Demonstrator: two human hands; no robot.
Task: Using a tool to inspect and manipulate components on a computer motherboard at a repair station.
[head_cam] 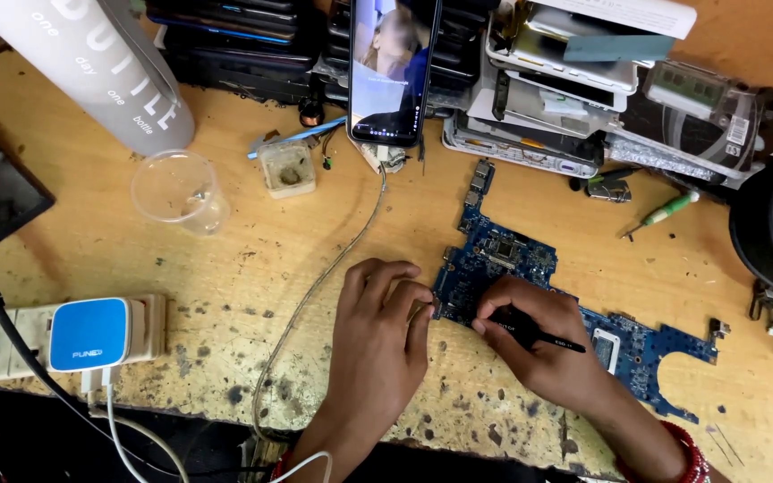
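A long blue circuit board [503,259] lies on the worn wooden bench [225,259], running from upper middle toward the lower right. My left hand [378,335] rests on the bench with its fingertips pressing the board's left edge. My right hand [539,344] lies over the board's middle and pinches thin black tweezers [539,335], tips pointing left toward the edge by my left fingers. A red bangle shows on my right wrist.
A lit phone [391,67] leans upright at the back, its cable [315,295] trailing down the bench. A clear plastic cup [179,190], a grey bottle [91,63], stacked laptop parts [565,89], a green screwdriver [668,212] and a power strip with a blue charger [89,333] surround the work area.
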